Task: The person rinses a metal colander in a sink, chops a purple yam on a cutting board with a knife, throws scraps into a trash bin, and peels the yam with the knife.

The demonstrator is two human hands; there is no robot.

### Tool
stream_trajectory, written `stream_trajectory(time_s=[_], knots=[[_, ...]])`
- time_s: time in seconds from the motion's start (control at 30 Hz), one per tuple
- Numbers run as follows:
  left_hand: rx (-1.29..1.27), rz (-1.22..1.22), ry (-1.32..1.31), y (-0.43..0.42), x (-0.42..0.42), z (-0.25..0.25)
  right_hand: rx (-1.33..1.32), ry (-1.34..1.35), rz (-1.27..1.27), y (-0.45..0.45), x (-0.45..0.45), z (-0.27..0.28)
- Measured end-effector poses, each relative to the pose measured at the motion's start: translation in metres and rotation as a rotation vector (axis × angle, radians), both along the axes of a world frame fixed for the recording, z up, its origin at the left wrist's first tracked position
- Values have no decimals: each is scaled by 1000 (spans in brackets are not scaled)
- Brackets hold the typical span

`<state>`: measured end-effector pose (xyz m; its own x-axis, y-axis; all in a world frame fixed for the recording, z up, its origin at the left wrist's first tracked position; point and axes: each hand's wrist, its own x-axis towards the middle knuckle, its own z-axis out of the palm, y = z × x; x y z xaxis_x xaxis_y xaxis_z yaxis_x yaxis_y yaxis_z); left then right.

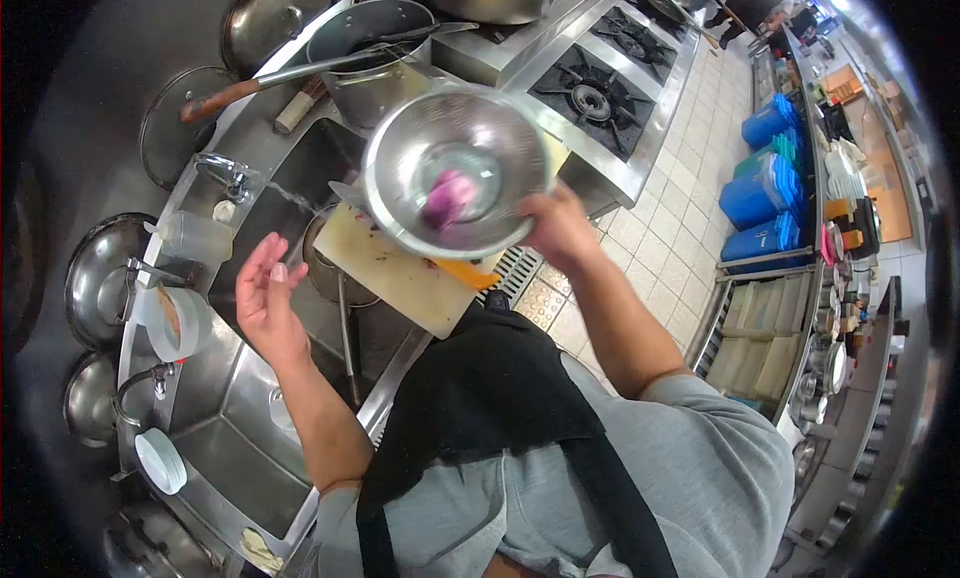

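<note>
Metal bowl (405, 163) hangs over the cutting board (385, 283) and the sink edge, its inside facing you. Your right hand (562, 228) is clamped on the rim at the bowl's right side; your left hand (270, 296) holds nothing, fingers apart, well off the bowl. The bowl looks thin-walled, light and stiff, though its rim may turn slippery if wet, and one side grip lets it tip. The opposite rim is the natural place for your left hand, with fingers under the wall. Inside lies a purple and white piece (450, 196) (too blurred to name), probably firm and loose enough to slide.

Around you, the sink (240, 403) is largest, running below your left arm. The stove (590, 103) stands beyond the bowl, to your right. Next is the deep pot (365, 28), just past the bowl; a wooden handle (225, 100) juts from it towards the faucet, in the way on that side. Under the bowl, the board spans the sink edge, above a pan whose handle (347, 333) points back to you. Smaller again is an orange piece (468, 273) beside the bowl's near rim. Water (290, 195) runs from the faucet (225, 173), near the board.
</note>
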<state>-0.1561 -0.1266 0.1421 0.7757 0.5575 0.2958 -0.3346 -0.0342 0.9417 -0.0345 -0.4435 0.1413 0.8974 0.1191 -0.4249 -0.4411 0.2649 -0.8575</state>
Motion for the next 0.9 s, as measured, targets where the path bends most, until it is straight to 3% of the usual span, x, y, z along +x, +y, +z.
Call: stream_trajectory(time_s=[0.1,0.2,0.3,0.4,0.47,0.57,0.63,0.9], knots=[[-78,88,197,-14,-3,-30,-195,-85,-161,-65,26,4],[-77,27,335,-41,-1,-50,-229,-186,-239,-118,60,4],[81,6,392,-64,13,-80,-142,-276,-233,-146,101,-14],[184,11,449,-96,34,-65,-94,-205,-187,-164,148,-60],[176,1,479,-107,52,-63,71,-50,-232,-168,177,-96],[366,-61,534,-122,92,-43,127,19,-212,-161,198,-126],[849,-128,435,-120,125,-46,164,56,-201,-157,207,-140],[1328,-351,616,-120,233,-86,88,104,-196,-190,187,-161]])
